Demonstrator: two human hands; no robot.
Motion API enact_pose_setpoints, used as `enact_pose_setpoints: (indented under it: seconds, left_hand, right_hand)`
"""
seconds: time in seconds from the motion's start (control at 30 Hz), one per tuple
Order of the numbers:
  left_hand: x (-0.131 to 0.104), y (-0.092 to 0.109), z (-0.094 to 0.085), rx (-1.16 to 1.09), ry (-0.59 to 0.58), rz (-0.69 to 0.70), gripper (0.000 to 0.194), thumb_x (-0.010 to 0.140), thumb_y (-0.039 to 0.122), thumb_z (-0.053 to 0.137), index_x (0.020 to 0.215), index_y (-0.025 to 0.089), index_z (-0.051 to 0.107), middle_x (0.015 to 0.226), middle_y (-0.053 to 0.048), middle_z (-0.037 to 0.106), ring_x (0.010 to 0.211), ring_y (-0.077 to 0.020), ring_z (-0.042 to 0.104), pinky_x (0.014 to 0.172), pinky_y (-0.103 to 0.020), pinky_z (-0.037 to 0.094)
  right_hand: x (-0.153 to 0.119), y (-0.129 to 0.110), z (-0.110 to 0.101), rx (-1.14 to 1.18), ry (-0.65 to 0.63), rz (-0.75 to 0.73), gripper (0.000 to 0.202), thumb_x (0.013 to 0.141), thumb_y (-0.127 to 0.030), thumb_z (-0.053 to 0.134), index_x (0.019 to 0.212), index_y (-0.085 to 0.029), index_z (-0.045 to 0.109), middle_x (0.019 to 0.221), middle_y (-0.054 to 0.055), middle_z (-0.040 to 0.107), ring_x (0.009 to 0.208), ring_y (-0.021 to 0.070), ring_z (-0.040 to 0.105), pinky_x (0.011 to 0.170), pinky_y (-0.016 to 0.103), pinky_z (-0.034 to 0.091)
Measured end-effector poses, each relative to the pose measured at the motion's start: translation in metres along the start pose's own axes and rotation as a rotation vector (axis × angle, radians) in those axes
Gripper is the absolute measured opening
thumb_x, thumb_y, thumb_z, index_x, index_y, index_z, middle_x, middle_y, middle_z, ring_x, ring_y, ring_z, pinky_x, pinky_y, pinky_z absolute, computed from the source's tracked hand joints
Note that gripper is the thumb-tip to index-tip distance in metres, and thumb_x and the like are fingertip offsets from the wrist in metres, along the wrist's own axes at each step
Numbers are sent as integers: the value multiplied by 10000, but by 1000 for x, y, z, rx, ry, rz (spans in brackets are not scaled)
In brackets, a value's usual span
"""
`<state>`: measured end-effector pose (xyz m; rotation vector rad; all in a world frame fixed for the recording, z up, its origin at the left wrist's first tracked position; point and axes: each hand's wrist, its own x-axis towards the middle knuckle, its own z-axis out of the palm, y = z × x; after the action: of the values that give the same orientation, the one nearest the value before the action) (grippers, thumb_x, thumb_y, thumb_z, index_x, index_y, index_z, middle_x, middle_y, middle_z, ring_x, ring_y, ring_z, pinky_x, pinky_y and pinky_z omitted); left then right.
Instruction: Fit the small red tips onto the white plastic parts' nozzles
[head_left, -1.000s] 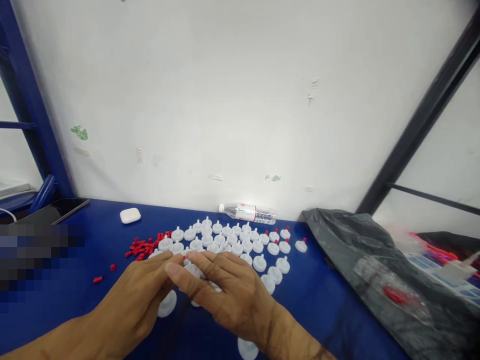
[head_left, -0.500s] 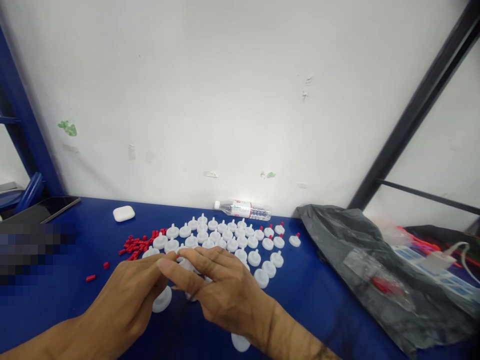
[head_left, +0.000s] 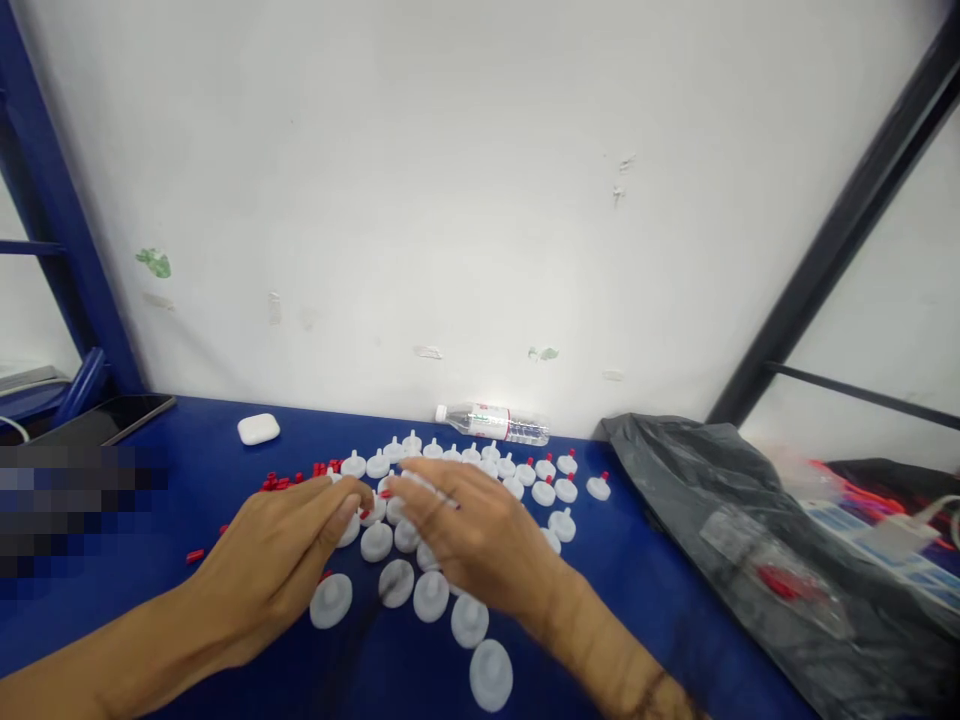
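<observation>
Many white plastic caps with a spout (head_left: 376, 541) stand or lie on the blue table, and small red caps (head_left: 277, 483) are heaped behind my left hand. My left hand (head_left: 281, 555) is closed, its bent fingers pinching a small red cap (head_left: 365, 514) just above the white ones. My right hand (head_left: 487, 535) hovers over the white caps, blurred, with its fingers apart. A red speck shows by its fingertips; whether they touch it I cannot tell. Several white caps at the back right have red caps on their spouts (head_left: 568, 461).
A clear plastic bottle (head_left: 495, 424) lies along the wall. At the left are a white case (head_left: 258, 429) and a dark phone (head_left: 139, 413). On the right a grey plastic bag (head_left: 690, 500) bears a clear bag with red pieces (head_left: 784, 582).
My hands, earlier touching at the fingertips, have drawn apart. The right hand has moved right and its fingers have spread. More white caps show in front of them; the view has shifted slightly.
</observation>
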<state>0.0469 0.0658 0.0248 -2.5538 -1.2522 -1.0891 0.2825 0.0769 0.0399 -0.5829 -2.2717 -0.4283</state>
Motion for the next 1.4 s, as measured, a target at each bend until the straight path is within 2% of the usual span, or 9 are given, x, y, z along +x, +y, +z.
enact_pose_setpoints:
  seconds: [0.17, 0.37, 0.5, 0.73, 0.83, 0.97, 1.07, 1.23, 1.4]
  left_hand:
    - [17, -32, -11, 68, -10, -163, 365, 1001, 448, 295, 939, 275, 611, 681, 20, 602, 630, -197, 584, 609, -320, 413]
    - [34, -63, -18, 148, -61, -400, 328, 951, 428, 354, 939, 261, 636, 895, -6, 690, 776, -230, 618, 720, -346, 433]
    - [32, -81, -8, 204, -155, -389, 345, 960, 391, 354, 961, 232, 661, 978, -48, 709, 951, -275, 605, 801, -379, 431]
    - [28, -98, 2, 136, -208, -364, 343, 956, 375, 414, 1004, 171, 685, 1047, -98, 720, 1037, -303, 572, 870, -411, 429]
    - [27, -100, 2, 199, -233, -348, 354, 962, 343, 382, 976, 158, 684, 1019, -121, 714, 999, -298, 586, 866, -413, 429]
    - [27, -101, 1, 298, -313, -354, 373, 960, 309, 336, 935, 161, 677, 962, -131, 710, 923, -303, 624, 802, -400, 430]
    - [28, -100, 1, 269, -338, -408, 349, 945, 344, 366, 924, 178, 671, 950, -116, 719, 882, -306, 643, 756, -385, 428]
    - [27, -100, 1, 226, -371, -420, 317, 910, 383, 418, 869, 198, 672, 873, -92, 731, 815, -296, 658, 717, -366, 428]
    - [26, -100, 1, 203, -384, -446, 290, 863, 376, 460, 890, 199, 688, 891, -96, 741, 819, -297, 667, 695, -358, 428]
  right_hand:
    - [-9, 44, -29, -28, 26, 361, 201, 968, -217, 513, 1140, -216, 616, 1147, 64, 681, 1035, 187, 658, 903, 318, 544]
    - [-33, 97, -47, -195, -132, 709, 178, 921, -298, 557, 1064, -227, 635, 887, 26, 697, 753, 187, 660, 722, 304, 497]
    - [-47, 117, -54, -189, -164, 735, 279, 962, -324, 454, 1178, -248, 614, 1011, 53, 697, 834, 196, 661, 767, 311, 478]
    - [-50, 123, -76, -50, -267, 916, 288, 933, -465, 504, 944, -231, 670, 895, 45, 743, 782, 212, 657, 734, 326, 455]
    - [-52, 124, -90, 176, -400, 906, 296, 868, -495, 604, 865, -217, 705, 882, 38, 727, 848, 203, 639, 751, 300, 460]
    - [-66, 128, -106, 576, -699, 989, 367, 748, -526, 737, 878, -183, 726, 745, 14, 652, 687, 151, 567, 603, 251, 444]
    - [-81, 136, -106, 653, -837, 1070, 345, 698, -458, 788, 875, -166, 736, 691, 1, 632, 625, 118, 531, 576, 229, 428]
    - [-92, 145, -99, 585, -864, 1144, 341, 605, -349, 825, 879, -164, 745, 694, 5, 655, 599, 119, 546, 554, 229, 411]
    - [-81, 139, -103, 499, -803, 1112, 413, 584, -337, 853, 963, -201, 765, 820, 11, 683, 654, 120, 569, 585, 224, 399]
